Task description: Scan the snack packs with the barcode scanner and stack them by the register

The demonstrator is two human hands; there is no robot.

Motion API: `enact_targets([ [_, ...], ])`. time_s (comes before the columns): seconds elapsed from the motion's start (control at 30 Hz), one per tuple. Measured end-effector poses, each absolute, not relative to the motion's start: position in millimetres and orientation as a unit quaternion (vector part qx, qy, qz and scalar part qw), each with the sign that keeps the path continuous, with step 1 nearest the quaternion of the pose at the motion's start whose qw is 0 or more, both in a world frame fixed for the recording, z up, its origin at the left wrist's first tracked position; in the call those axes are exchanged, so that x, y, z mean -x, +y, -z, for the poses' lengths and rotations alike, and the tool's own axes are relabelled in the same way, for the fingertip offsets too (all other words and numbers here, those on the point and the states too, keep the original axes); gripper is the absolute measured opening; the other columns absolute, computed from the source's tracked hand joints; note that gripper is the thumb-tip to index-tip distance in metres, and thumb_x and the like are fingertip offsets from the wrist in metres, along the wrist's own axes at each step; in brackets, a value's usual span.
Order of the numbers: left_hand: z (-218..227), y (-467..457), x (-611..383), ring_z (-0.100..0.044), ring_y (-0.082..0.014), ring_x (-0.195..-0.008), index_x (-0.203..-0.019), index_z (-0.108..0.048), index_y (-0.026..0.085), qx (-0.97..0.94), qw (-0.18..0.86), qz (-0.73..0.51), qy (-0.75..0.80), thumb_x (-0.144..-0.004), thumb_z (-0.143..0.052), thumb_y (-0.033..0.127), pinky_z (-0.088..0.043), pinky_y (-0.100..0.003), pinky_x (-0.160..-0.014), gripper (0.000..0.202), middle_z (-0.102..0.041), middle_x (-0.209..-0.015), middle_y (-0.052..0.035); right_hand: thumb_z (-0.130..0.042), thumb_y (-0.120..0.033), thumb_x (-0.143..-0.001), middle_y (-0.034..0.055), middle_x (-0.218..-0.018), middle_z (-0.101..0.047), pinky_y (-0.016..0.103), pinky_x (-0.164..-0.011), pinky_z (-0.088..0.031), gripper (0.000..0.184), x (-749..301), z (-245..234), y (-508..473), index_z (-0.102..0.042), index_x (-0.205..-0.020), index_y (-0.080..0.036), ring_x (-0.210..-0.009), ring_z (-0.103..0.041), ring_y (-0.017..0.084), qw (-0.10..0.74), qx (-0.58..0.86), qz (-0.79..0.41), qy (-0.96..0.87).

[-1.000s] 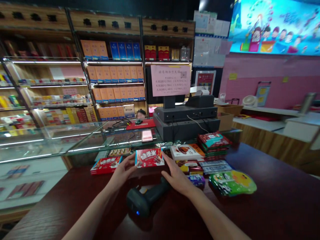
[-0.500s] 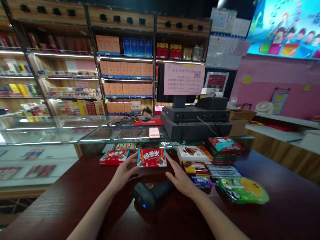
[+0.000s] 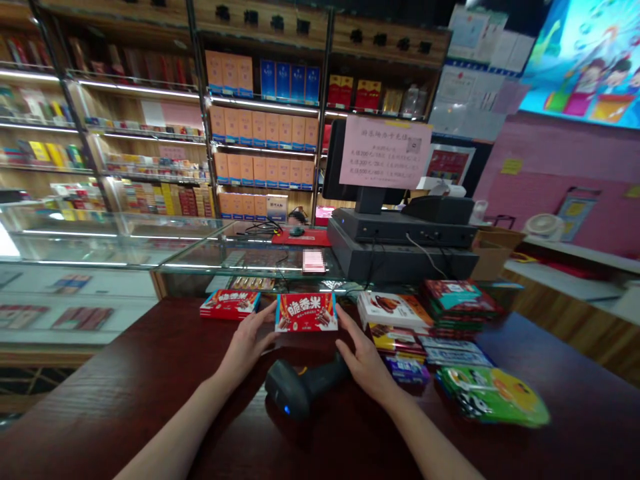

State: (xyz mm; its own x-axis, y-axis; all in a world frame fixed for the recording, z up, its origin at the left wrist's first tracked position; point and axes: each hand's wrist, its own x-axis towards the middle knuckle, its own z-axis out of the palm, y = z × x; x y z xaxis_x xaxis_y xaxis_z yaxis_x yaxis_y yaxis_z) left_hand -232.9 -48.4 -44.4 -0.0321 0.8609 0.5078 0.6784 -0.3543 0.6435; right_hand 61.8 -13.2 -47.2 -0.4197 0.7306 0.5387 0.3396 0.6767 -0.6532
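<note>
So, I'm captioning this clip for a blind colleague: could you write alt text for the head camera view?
A person's left hand and right hand are open on either side of a red snack box on a dark wooden counter. A handheld barcode scanner lies just below the box, with packaged snacks to the right and a cash register behind.

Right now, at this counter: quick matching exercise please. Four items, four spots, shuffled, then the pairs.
Items:
1. Handheld barcode scanner
2. Green printed snack pouch
3. Pink paper notice
4. Stack of red-and-teal packets

Spots:
A. Just in front of the till
B. Against the monitor
C. Between and below the left hand and right hand
D. Front right end of the goods on the dark counter

Pairs: 1-C, 2-D, 3-B, 4-A
</note>
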Motion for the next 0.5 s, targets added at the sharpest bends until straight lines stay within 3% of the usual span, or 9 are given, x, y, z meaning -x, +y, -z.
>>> enact_targets([
  [0.2, 42.8, -48.8, 228.9, -0.067, -0.0200, -0.108, -0.126, -0.064, 0.026, -0.744, 0.009, -0.441, 0.502, -0.097, -0.051, 0.035, -0.048, -0.041, -0.106, 0.034, -0.073, -0.115, -0.0050, -0.048, -0.026, -0.097, 0.0042, -0.153, -0.049, 0.049, -0.120, -0.035, 0.056, -63.1, 44.1, -11.6, -0.041, -0.153, -0.030, -0.143, -0.044, 0.024, 0.467, 0.351, -0.215, -0.783],
  [0.4, 37.4, -52.6, 221.2, -0.068, -0.0202, -0.107, -0.114, -0.071, 0.025, -0.717, 0.013, -0.463, 0.521, -0.098, -0.047, 0.041, -0.048, -0.040, -0.108, 0.032, -0.075, -0.108, -0.0035, -0.049, -0.033, -0.098, 0.0081, -0.150, -0.053, 0.051, -0.118, -0.037, 0.051, -60.9, 44.1, -11.3, -0.047, -0.149, -0.028, -0.139, -0.049, 0.027, 0.480, 0.371, -0.193, -0.771],
  [0.5, 36.1, -53.8, 218.3, -0.070, -0.0209, -0.102, -0.106, -0.073, 0.025, -0.681, 0.050, -0.482, 0.549, -0.096, -0.048, 0.045, -0.054, -0.036, -0.098, 0.033, -0.076, -0.102, -0.0029, -0.050, -0.033, -0.099, 0.0076, -0.149, -0.053, 0.051, -0.119, -0.036, 0.049, -60.4, 42.1, -12.4, -0.049, -0.147, -0.028, -0.140, -0.047, 0.027, 0.481, 0.359, -0.184, -0.778],
])
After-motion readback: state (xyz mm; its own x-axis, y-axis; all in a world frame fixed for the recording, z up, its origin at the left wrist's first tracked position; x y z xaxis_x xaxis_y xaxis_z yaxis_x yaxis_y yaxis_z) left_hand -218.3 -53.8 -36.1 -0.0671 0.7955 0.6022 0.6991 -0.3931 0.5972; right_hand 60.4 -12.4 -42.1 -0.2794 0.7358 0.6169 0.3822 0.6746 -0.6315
